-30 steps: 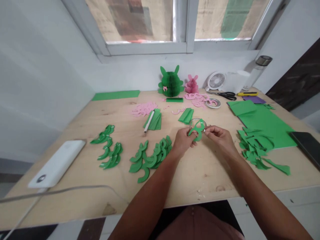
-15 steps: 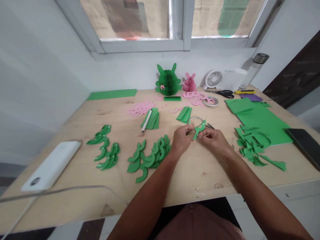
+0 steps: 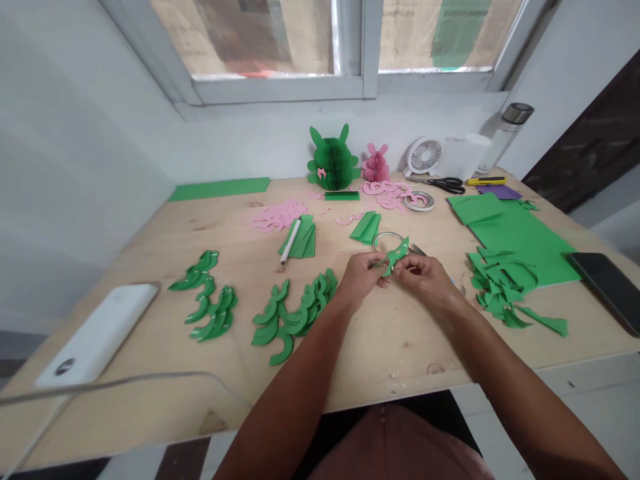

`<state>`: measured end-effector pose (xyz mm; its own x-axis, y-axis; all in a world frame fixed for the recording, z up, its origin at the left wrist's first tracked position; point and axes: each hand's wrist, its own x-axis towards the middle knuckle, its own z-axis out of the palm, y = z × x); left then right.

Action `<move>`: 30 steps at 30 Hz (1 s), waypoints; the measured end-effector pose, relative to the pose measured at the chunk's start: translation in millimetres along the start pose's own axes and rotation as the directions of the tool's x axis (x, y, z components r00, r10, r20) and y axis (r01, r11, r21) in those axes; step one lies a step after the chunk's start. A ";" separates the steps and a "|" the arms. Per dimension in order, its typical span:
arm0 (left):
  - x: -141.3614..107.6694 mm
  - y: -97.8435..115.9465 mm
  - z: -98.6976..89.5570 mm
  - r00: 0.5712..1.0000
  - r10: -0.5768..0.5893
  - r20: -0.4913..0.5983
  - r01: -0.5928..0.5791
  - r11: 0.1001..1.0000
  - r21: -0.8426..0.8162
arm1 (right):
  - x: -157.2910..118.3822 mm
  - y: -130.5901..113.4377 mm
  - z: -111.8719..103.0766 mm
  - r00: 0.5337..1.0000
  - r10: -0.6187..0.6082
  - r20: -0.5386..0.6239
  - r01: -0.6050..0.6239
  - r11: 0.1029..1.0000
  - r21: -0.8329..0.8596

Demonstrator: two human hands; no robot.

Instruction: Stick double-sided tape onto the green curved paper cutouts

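A small curved green paper cut-out (image 3: 397,253) with pale marks on it is held up over the table. My left hand (image 3: 363,277) pinches its left side, thumb and fingers together. On its right side the fingers of my right hand (image 3: 423,273) are closed at its lower edge. Just behind the paper lies a roll of tape (image 3: 385,240), partly covered, with the dark tips of a tool (image 3: 417,250) beside it. Left of my left forearm are overlapping green scalloped cut-outs (image 3: 280,317), and further left another group of them (image 3: 215,313).
Green scraps (image 3: 503,287), a green sheet (image 3: 543,247) and a phone (image 3: 605,290) lie at right. A white power bank (image 3: 100,333) with a cable lies left. Green (image 3: 333,167) and pink (image 3: 375,165) paper figures, a fan (image 3: 424,157) and scissors (image 3: 445,185) stand or lie at the back.
The whole view has shifted slightly. Both hands remain at the same green cut-out, which has tilted a little, and the right fingers have moved slightly along its lower edge.
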<state>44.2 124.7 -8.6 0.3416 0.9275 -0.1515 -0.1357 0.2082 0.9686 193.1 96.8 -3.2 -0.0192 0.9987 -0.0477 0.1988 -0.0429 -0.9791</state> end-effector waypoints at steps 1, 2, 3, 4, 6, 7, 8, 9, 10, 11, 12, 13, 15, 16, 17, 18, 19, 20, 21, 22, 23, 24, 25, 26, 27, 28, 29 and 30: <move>-0.1 -0.1 -0.2 1.000 0.002 0.010 -0.002 1.000 -0.005 | -0.2 -0.4 0.0 1.000 0.000 0.008 0.000 1.000 0.004; 0.0 -0.6 -0.4 1.000 0.005 0.016 -0.004 1.000 -0.007 | -0.5 -0.9 0.1 1.000 0.003 0.013 -0.003 1.000 0.008; 0.4 -1.2 -0.5 1.000 0.008 0.018 -0.008 1.000 -0.006 | -0.8 -1.6 0.3 1.000 0.007 0.017 -0.007 1.000 0.010; 1.0 -2.0 -0.7 1.000 0.012 0.016 -0.012 1.000 -0.004 | -1.1 -2.1 0.5 1.000 0.011 0.020 -0.012 1.000 0.011; 2.4 -3.5 -0.8 1.000 0.017 0.003 -0.017 1.000 0.005 | -1.5 -2.7 0.8 1.000 0.015 0.022 -0.015 1.000 0.004; 3.0 -4.1 -0.7 1.000 0.018 -0.008 -0.018 1.000 0.014 | -1.5 -2.5 0.7 1.000 0.012 0.022 -0.012 1.000 -0.003; 3.4 -4.4 -0.6 1.000 0.017 -0.021 -0.017 1.000 0.027 | -1.4 -2.1 0.6 1.000 0.006 0.021 -0.005 1.000 -0.017; 3.7 -4.5 -0.4 0.999 0.014 -0.036 -0.012 0.999 0.039 | -1.1 -1.3 0.4 1.000 -0.004 0.018 0.004 0.999 -0.035; 3.7 -4.4 0.0 0.999 0.008 -0.049 -0.006 0.999 0.051 | -0.8 -0.4 0.0 1.000 -0.014 0.013 0.015 0.998 -0.060; 3.7 -4.0 0.3 0.998 0.002 -0.059 0.002 0.998 0.064 | -0.3 0.7 -0.3 1.000 -0.026 0.009 0.027 0.996 -0.090; 3.4 -3.5 0.7 0.998 -0.003 -0.065 0.008 0.997 0.076 | 0.2 1.8 -0.7 0.999 -0.039 0.009 0.040 0.992 -0.122; 3.1 -2.9 1.1 0.998 -0.005 -0.067 0.011 0.996 0.087 | 0.7 2.9 -1.0 0.999 -0.051 0.009 0.052 0.987 -0.151; 2.4 -1.7 1.7 0.998 -0.006 -0.064 0.013 0.994 0.106 | 1.6 4.8 -1.5 0.998 -0.066 0.009 0.066 0.978 -0.196; 2.1 -1.1 1.8 0.998 -0.005 -0.062 0.012 0.993 0.113 | 2.0 5.6 -1.6 0.998 -0.069 0.006 0.069 0.976 -0.209; 1.8 -0.5 2.0 0.998 -0.006 -0.062 0.013 0.993 0.119 | 2.3 6.3 -1.6 0.998 -0.070 0.000 0.068 0.973 -0.219; 1.6 -0.1 2.1 0.998 -0.007 -0.061 0.015 0.992 0.123 | 2.5 7.0 -1.7 0.998 -0.068 -0.010 0.064 0.972 -0.227; 1.4 0.3 2.1 0.998 -0.010 -0.063 0.017 0.992 0.125 | 2.7 7.6 -1.7 0.998 -0.064 -0.019 0.058 0.971 -0.232; 1.4 0.5 2.2 0.998 -0.012 -0.066 0.020 0.992 0.126 | 2.9 8.2 -1.7 0.998 -0.060 -0.024 0.053 0.971 -0.232; 1.4 0.5 2.2 0.997 -0.015 -0.069 0.024 0.992 0.125 | 3.0 8.8 -1.8 0.998 -0.056 -0.027 0.049 0.972 -0.229; 1.5 0.4 2.3 0.997 -0.018 -0.073 0.027 0.992 0.121 | 3.1 9.3 -1.9 0.998 -0.053 -0.026 0.046 0.973 -0.225; 1.7 0.0 2.3 0.997 -0.021 -0.076 0.030 0.993 0.113 | 3.1 9.7 -2.1 0.998 -0.052 -0.022 0.046 0.974 -0.222; 2.0 -0.5 2.4 0.997 -0.025 -0.076 0.033 0.994 0.103 | 3.1 9.8 -2.3 0.998 -0.055 -0.013 0.051 0.973 -0.223; 2.3 -1.2 2.4 0.997 -0.028 -0.074 0.034 0.995 0.092 | 3.1 9.8 -2.4 0.998 -0.062 -0.003 0.060 0.972 -0.229; 2.6 -2.0 2.3 0.997 -0.028 -0.070 0.034 0.996 0.083 | 3.1 9.6 -2.6 0.997 -0.074 0.008 0.073 0.969 -0.237; 3.0 -2.8 2.3 0.997 -0.028 -0.065 0.033 0.996 0.077 | 3.0 9.3 -2.6 0.996 -0.088 0.018 0.090 0.965 -0.245; 3.3 -3.5 2.1 0.998 -0.028 -0.061 0.032 0.997 0.075 | 2.9 9.1 -2.7 0.994 -0.104 0.028 0.108 0.962 -0.250; 3.6 -4.0 2.0 0.998 -0.028 -0.057 0.032 0.997 0.076 | 2.8 9.0 -2.7 0.992 -0.120 0.036 0.125 0.960 -0.252; 3.8 -4.5 1.9 0.998 -0.030 -0.055 0.034 0.996 0.079 | 2.8 9.0 -2.7 0.990 -0.133 0.040 0.138 0.957 -0.254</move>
<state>47.9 126.8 -13.1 0.2938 0.9365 -0.1912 -0.0498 0.2147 0.9754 197.5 99.3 -11.6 -0.0847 0.9936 0.0746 0.4367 0.1043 -0.8935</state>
